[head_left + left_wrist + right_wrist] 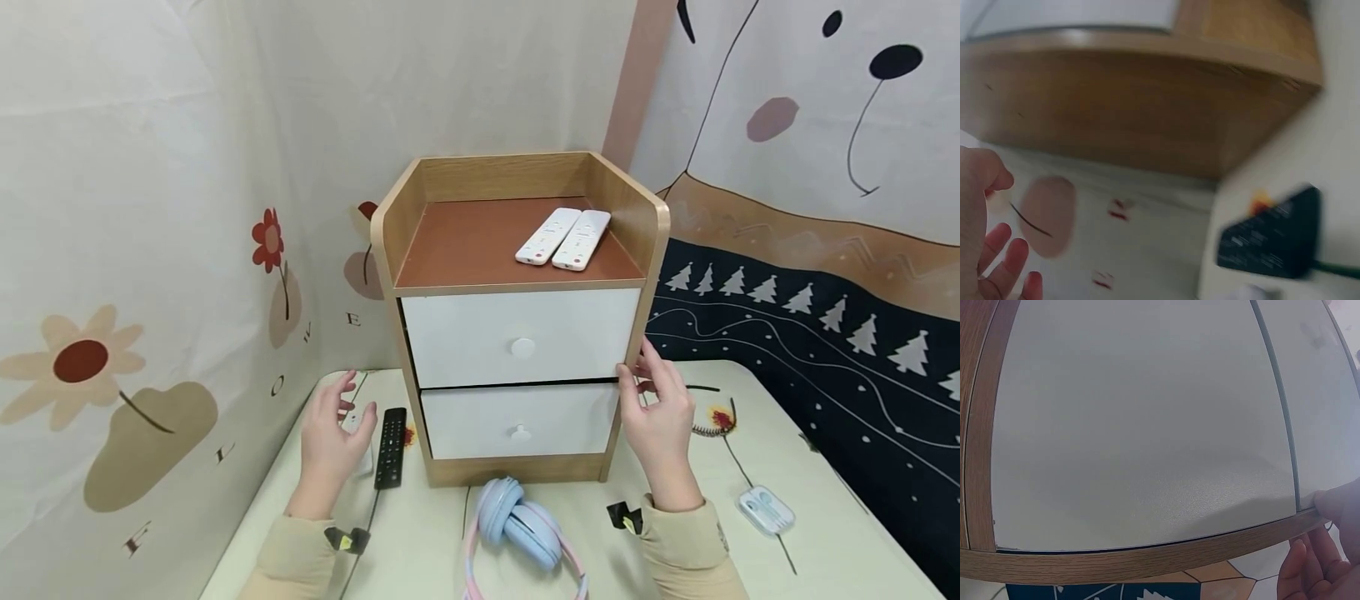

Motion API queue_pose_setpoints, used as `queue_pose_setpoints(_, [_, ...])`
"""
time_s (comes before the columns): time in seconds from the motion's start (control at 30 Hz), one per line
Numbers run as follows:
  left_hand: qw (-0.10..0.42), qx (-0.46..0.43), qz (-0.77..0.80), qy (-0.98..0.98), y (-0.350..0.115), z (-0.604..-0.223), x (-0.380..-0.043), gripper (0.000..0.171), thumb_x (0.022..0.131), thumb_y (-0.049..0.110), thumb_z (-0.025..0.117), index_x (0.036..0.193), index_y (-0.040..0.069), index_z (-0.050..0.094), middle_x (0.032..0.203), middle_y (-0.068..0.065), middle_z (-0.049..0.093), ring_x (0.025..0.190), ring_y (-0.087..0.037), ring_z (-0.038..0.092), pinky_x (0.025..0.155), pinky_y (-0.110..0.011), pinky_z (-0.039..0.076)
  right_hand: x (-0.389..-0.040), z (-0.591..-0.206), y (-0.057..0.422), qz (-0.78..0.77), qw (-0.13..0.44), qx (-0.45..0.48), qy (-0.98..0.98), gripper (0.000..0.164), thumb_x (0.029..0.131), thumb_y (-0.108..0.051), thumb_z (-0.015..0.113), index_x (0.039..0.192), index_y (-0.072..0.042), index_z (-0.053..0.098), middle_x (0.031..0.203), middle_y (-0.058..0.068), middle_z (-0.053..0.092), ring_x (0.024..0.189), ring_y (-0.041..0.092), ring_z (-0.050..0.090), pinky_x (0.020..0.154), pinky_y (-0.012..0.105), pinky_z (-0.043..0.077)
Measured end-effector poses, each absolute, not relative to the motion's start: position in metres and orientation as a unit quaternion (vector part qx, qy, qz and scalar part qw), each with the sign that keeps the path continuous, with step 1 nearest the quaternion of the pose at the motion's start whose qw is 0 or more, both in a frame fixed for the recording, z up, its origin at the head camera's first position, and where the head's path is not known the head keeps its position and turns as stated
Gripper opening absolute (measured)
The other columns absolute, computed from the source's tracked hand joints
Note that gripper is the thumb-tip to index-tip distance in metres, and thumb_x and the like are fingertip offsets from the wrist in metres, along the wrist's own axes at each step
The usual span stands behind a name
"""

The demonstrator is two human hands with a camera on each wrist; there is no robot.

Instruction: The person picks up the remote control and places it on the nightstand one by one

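Note:
A small wooden cabinet with two white drawers, an upper drawer and a lower drawer, stands before me; both are closed. My right hand holds the cabinet's right front edge, thumb on the front and fingers around the side, level with the seam between the drawers. In the right wrist view the thumb lies over that wooden edge. My left hand hovers left of the cabinet, apart from it, fingers loosely bent and holding nothing. In the left wrist view its fingers are beside the cabinet's side panel.
Two white remotes lie on the cabinet's brown top. A black remote is on the table between my left hand and the cabinet. Blue headphones lie in front. At the right are a clear earphone case and a dark, thin-framed item.

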State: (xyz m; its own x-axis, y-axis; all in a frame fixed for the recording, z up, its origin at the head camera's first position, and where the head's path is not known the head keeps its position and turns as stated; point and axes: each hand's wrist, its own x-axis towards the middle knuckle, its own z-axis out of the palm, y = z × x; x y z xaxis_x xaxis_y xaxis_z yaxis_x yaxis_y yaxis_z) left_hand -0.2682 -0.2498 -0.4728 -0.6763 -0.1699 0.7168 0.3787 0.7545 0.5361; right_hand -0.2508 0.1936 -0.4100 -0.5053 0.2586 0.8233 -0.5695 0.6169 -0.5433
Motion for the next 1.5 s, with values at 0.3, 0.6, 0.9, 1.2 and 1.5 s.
queue_pose_setpoints(0.3, [0.280, 0.007, -0.332, -0.901, -0.266, -0.509, -0.264, 0.072, 0.095, 0.018, 0.081, 0.161, 0.011, 0.053, 0.140, -0.021, 0.062, 0.109, -0.037, 0.069, 0.088, -0.047, 0.052, -0.252, -0.411, 0.194, 0.423, 0.483, 0.097, -0.761, 0.055, 0.097, 0.003, 0.079, 0.150, -0.003, 0.066, 0.108, 0.023, 0.076, 0.101, -0.012, 0.061, 0.083, -0.001, 0.047])
queue_pose_setpoints(0.6, [0.149, 0.048, -0.330, -0.931, -0.280, -0.533, -0.260, 0.085, 0.098, 0.033, 0.079, 0.171, 0.014, 0.038, 0.158, -0.029, 0.044, 0.135, -0.049, 0.053, 0.110, -0.068, 0.048, -0.252, -0.411, 0.194, 0.422, 0.482, 0.100, -0.761, 0.054, 0.097, 0.003, 0.078, 0.149, -0.002, 0.066, 0.108, 0.024, 0.075, 0.102, -0.014, 0.060, 0.083, 0.000, 0.048])
queue_pose_setpoints(0.9, [0.076, 0.072, -0.298, -0.949, -0.284, -0.545, -0.256, 0.098, 0.093, 0.038, 0.079, 0.173, 0.010, 0.031, 0.163, -0.036, 0.037, 0.144, -0.059, 0.044, 0.113, -0.076, 0.046, -0.249, -0.410, 0.193, 0.422, 0.483, 0.101, -0.760, 0.053, 0.097, 0.003, 0.079, 0.148, -0.001, 0.067, 0.106, 0.023, 0.076, 0.097, 0.008, 0.068, 0.083, -0.002, 0.046])
queue_pose_setpoints(1.2, [0.059, 0.076, -0.285, -0.954, -0.287, -0.547, -0.253, 0.088, 0.095, 0.038, 0.077, 0.166, 0.002, 0.041, 0.151, -0.040, 0.047, 0.134, -0.058, 0.057, 0.113, -0.073, 0.047, -0.249, -0.410, 0.194, 0.420, 0.483, 0.100, -0.762, 0.053, 0.097, 0.003, 0.078, 0.149, 0.000, 0.067, 0.107, 0.023, 0.076, 0.096, 0.014, 0.070, 0.084, -0.002, 0.046])
queue_pose_setpoints(1.5, [0.084, 0.089, -0.260, -0.958, -0.288, -0.550, -0.253, 0.062, 0.101, 0.037, 0.071, 0.153, 0.005, 0.062, 0.132, -0.029, 0.066, 0.115, -0.042, 0.069, 0.096, -0.062, 0.055, -0.251, -0.410, 0.196, 0.422, 0.480, 0.102, -0.762, 0.054, 0.097, 0.003, 0.079, 0.150, -0.001, 0.066, 0.108, 0.024, 0.075, 0.101, -0.013, 0.059, 0.083, 0.000, 0.048])
